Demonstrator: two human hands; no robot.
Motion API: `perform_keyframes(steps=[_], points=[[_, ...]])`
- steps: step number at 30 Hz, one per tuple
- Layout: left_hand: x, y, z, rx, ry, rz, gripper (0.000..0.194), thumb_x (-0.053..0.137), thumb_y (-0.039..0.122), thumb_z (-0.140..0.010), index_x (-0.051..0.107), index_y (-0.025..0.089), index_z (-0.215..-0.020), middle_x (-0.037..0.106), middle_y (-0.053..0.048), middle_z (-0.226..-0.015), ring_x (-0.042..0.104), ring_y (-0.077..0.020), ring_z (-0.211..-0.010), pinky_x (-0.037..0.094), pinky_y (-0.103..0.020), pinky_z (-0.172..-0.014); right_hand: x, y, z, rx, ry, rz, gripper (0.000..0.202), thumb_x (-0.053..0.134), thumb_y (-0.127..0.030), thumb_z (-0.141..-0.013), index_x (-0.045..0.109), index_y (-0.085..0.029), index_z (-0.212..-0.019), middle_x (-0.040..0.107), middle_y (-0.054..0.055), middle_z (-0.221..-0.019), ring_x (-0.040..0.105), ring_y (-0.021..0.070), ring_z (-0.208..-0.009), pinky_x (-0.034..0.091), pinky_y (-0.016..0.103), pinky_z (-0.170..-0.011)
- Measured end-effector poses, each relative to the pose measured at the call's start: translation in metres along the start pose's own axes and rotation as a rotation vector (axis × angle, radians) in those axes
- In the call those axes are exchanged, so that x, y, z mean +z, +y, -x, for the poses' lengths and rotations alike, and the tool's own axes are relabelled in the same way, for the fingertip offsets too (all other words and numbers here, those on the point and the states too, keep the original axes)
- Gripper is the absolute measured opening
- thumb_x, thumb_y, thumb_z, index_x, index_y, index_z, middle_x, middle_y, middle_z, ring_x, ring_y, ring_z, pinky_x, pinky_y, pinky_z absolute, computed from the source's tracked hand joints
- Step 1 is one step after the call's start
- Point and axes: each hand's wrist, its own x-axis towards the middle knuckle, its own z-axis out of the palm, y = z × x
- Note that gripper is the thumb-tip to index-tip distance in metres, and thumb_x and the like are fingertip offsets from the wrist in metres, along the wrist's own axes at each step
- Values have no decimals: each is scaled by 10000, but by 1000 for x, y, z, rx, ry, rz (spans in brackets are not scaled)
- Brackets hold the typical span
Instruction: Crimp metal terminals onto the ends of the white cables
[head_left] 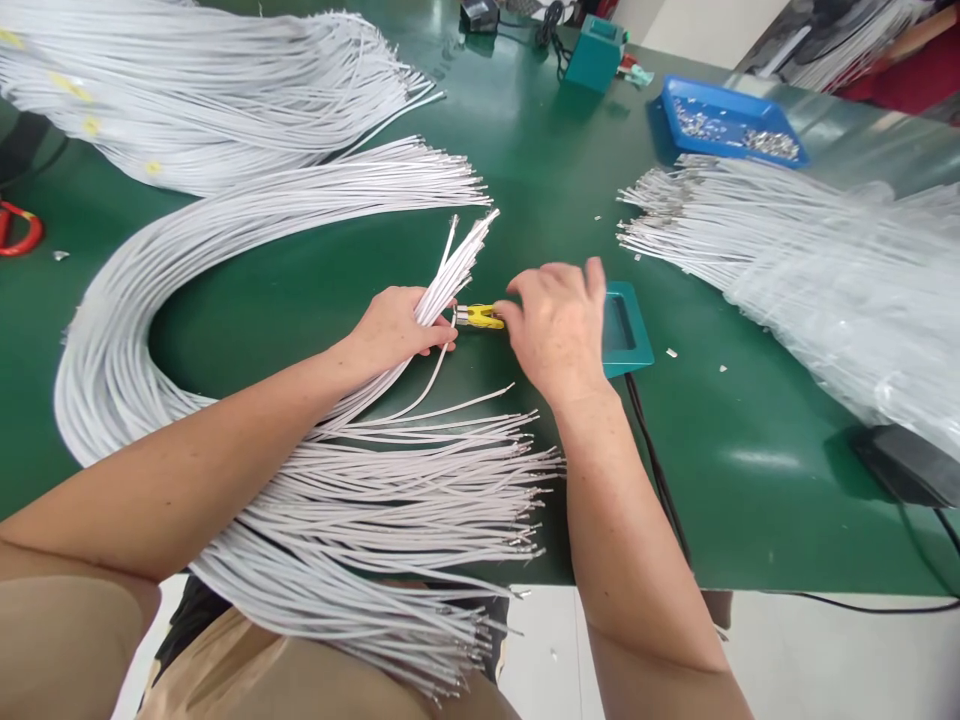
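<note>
A bunch of white wires [459, 262] with small metal ends is wrapped in my left hand [401, 325]. One single wire [433, 378] curves up from below to the left fingertips, separate from the bunch. Just right of those fingers is a small yellow tool [481, 316] with a metal tip. My right hand [559, 320], slightly blurred, hovers at the tool's right end, fingers apart, the thumb close to or touching it. The wrist partly covers a teal box [630, 330] behind it. More loose wire ends [450, 480] fan out below both hands.
A long bundle of white wires [105, 330] loops on the left, below a larger pile [225, 90]. Plastic-wrapped wires [810, 250] lie right, below a blue tray [739, 90] of small metal parts. Red-handled scissors [22, 230], a teal block [596, 52] and a black box [911, 465] also sit there.
</note>
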Motion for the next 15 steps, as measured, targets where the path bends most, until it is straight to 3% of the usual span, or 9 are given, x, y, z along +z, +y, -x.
perform_keyframes(steps=[4,10,13,15], points=[[-1,1,1,-25,-11,15,436,745,231,-676,715,116,-1096,759,-66,-733,709,-210,-690,554,-289,-569,10,10,3,161,101,98,300,492,-212,-962,592,-138,-1235,562,210,-1375,416,375,-1344,185,693,-1117],[-9,8,7,-62,5,21,480,745,222,-675,696,123,-1142,752,-56,-771,726,-221,-764,554,-288,-625,7,9,1,181,27,123,331,500,-202,-959,576,-99,-1264,542,215,-1408,408,374,-1375,195,653,-1144],[-14,6,7,-20,40,77,517,764,241,-672,688,142,-1174,742,-45,-824,719,-216,-780,542,-285,-633,-6,-8,-1,58,50,-14,269,515,-216,-959,632,-106,-1175,635,183,-1285,524,337,-1215,361,541,-1052],[-18,2,6,23,47,133,523,789,256,-663,694,156,-1167,728,-35,-843,695,-192,-764,523,-274,-631,-11,-28,2,-156,-23,-179,240,481,-239,-984,685,-132,-1050,714,130,-1088,583,280,-1035,450,435,-911]])
